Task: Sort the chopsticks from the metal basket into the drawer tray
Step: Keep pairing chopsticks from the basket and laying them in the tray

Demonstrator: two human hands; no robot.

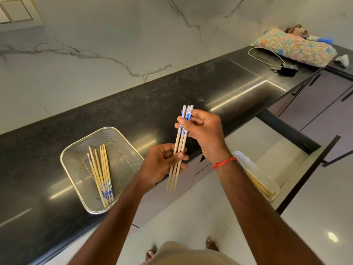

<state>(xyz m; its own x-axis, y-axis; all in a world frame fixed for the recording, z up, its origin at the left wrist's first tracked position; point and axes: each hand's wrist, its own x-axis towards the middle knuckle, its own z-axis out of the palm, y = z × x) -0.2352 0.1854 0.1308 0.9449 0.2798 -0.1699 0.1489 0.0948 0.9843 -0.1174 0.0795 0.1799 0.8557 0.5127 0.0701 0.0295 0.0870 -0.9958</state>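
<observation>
We note the fingers of the right hand (203, 131) closed around the patterned upper ends of three chopsticks (179, 148), thumb pressed across the blue-and-white section; the left hand (162, 163) pinches the same bundle lower down on the bare wood, thumb on top and fingers curled beneath. The three sticks lie side by side, near upright in the view, decorated ends up and plain tips hanging free below the left hand, held in the air in front of the counter edge. A red thread band (224, 162) circles the right wrist. To the left, the metal basket (76, 150) sits on the black countertop (133, 111); in it we count roughly five or six remaining chopsticks (101, 175), most with patterned ends toward us. To the right and below the right forearm, the open drawer (286, 150) holds a white tray (267, 180), in which a few wooden sticks (257, 183) lie lengthwise, partly hidden by the arm. Far along the counter we see a floral cloth bundle (294, 47) and a small black device with a white cable (287, 68)
</observation>
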